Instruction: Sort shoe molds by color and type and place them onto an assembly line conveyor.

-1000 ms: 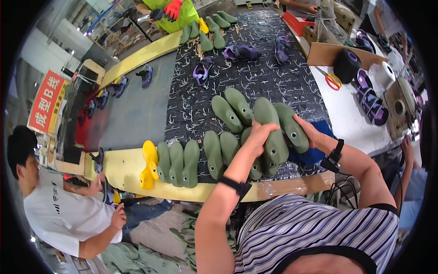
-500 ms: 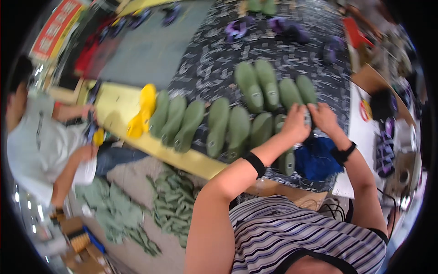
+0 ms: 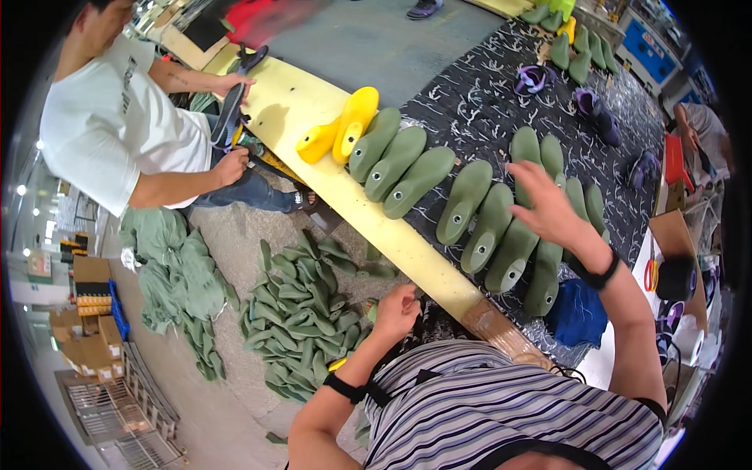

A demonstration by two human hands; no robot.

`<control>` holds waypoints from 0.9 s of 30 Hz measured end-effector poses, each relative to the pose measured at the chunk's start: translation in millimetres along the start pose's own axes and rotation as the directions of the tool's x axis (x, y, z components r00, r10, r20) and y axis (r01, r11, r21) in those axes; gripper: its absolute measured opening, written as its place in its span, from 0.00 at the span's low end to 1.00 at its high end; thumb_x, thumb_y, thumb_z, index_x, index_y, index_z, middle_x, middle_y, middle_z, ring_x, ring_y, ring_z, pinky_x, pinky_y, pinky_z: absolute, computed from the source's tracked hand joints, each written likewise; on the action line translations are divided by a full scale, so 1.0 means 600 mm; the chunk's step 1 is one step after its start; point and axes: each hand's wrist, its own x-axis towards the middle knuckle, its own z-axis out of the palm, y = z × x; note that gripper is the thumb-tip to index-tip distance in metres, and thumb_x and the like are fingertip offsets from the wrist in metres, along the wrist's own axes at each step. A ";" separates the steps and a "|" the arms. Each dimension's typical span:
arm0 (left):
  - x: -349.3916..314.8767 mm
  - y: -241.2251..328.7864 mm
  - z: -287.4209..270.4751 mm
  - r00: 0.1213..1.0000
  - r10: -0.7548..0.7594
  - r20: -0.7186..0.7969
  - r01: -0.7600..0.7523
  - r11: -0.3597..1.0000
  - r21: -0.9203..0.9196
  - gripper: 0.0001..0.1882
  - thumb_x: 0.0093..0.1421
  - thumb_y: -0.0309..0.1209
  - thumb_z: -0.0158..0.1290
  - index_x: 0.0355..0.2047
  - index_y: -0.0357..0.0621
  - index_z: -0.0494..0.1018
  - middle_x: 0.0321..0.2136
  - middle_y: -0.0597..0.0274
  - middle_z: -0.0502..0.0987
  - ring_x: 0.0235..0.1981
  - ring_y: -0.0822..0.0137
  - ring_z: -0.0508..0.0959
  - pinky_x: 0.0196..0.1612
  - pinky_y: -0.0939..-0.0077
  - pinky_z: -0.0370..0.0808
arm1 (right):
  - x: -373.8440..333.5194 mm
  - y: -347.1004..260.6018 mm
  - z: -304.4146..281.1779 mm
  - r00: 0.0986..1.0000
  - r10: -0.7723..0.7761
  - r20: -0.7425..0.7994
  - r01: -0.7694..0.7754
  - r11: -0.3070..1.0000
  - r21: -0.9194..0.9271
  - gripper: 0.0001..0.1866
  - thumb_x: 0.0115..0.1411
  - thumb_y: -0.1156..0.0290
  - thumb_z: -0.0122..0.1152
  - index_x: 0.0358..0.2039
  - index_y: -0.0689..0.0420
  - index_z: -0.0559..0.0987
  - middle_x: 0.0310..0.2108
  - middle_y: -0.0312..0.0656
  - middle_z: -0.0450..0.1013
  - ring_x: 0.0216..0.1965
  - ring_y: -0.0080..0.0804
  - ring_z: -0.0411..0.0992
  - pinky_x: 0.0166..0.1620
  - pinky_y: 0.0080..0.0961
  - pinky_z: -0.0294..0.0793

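Observation:
Green shoe lasts (image 3: 465, 202) lie side by side in a row along the near part of the black patterned tabletop (image 3: 462, 102). Over the right part of that row reaches my right hand (image 3: 544, 205), fingers spread, holding nothing. Whether it touches the lasts beneath is unclear. My left hand (image 3: 397, 312) is off the table's near edge with its fingers loosely curled and nothing visible in them. More green lasts (image 3: 526, 149) lie partly hidden behind my right hand. Two yellow lasts (image 3: 355, 125) end the row at the left.
A heap of green lasts (image 3: 301, 305) covers the floor below left, beside green sacks (image 3: 176, 258). A co-worker (image 3: 117, 133) holds a dark sandal (image 3: 229, 113) at the left. A blue cloth-like bundle (image 3: 578, 315) sits at the near right; purple-black sandals (image 3: 535, 79) lie farther back.
My view has swung toward the left. My left hand has come away from the lasts, down past the table's edge. My right hand has opened above the row.

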 end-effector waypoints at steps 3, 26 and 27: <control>-0.054 -0.024 -0.025 0.980 -0.193 0.044 0.198 0.968 -0.155 0.19 0.51 0.27 0.57 0.44 0.38 0.70 0.31 0.53 0.75 0.30 0.63 0.77 0.33 0.74 0.74 | 0.121 -0.010 0.067 0.947 -0.201 0.252 0.242 0.960 -0.142 0.48 0.45 0.70 0.69 0.63 0.50 0.50 0.58 0.56 0.54 0.57 0.55 0.57 0.56 0.44 0.61; 0.494 -0.067 -0.349 0.837 0.359 -0.414 -0.066 0.817 0.573 0.28 0.49 0.30 0.59 0.49 0.34 0.63 0.44 0.39 0.68 0.47 0.44 0.69 0.51 0.59 0.67 | 0.290 -0.037 0.228 0.784 0.109 0.611 0.210 0.880 -0.426 0.67 0.39 0.53 0.73 0.66 0.46 0.30 0.66 0.55 0.33 0.63 0.60 0.47 0.61 0.54 0.48; 0.513 -0.077 -0.353 0.915 0.219 -0.339 -0.002 0.842 0.539 0.26 0.49 0.31 0.59 0.47 0.35 0.64 0.43 0.41 0.69 0.46 0.45 0.70 0.49 0.58 0.69 | 0.293 -0.033 0.231 0.782 0.111 0.614 0.203 0.886 -0.418 0.66 0.39 0.53 0.72 0.65 0.45 0.30 0.67 0.55 0.32 0.63 0.59 0.48 0.61 0.56 0.48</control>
